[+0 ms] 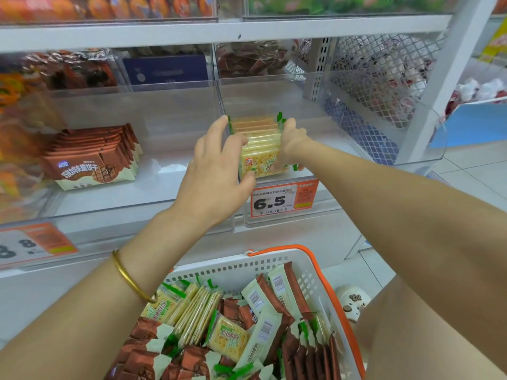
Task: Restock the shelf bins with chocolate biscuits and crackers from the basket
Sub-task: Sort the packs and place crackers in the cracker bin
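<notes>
Snugly between hands (216, 165) (293, 142), cracker stack (260, 145) by bin (329, 145) front, room behind.

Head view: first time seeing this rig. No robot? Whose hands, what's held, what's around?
No robot: one camera, worn on a person's head, looks forward and down at a shop shelf. The left hand and right hand grip a row of cracker packs from both sides, inside a clear shelf bin above the 6.5 price tag. The neighbouring bin to the left holds chocolate biscuit packs. Below, a white basket with an orange handle holds more of both kinds.
</notes>
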A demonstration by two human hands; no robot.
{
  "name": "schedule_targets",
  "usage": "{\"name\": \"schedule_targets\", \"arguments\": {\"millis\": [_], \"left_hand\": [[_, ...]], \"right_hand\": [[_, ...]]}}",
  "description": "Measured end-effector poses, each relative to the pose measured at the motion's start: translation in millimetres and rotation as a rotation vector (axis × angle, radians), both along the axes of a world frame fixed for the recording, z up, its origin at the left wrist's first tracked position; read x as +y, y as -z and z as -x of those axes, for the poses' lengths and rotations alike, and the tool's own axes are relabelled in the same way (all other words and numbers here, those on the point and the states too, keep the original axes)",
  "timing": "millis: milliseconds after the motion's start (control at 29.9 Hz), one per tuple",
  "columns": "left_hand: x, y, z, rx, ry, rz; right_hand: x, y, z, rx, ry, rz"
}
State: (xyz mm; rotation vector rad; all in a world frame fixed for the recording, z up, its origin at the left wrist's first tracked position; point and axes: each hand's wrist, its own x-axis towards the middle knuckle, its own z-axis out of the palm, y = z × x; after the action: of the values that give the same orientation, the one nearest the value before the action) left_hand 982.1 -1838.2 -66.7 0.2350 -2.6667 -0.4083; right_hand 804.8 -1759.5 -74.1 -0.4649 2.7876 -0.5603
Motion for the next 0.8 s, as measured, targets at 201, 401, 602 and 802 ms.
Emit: {"name": "schedule_targets", "arguments": {"millis": [201,401,602,802], "left_hand": [[1,1,-1,0.002,0.001,0.033],[12,0,-35,0.293,0.071,0.026],[18,92,-107,0.052,0.213,0.009],[9,156,-129,-0.350,0.086,-0.221]], "right_hand": [[6,-8,-8,0.061,-0.011,-0.051],[54,-47,-70,0.354,-0.063,0.215],[94,13,-161,-0.218,-0.392,0.268],[65,159,-152,-0.287,-0.617,-0.458]]}}
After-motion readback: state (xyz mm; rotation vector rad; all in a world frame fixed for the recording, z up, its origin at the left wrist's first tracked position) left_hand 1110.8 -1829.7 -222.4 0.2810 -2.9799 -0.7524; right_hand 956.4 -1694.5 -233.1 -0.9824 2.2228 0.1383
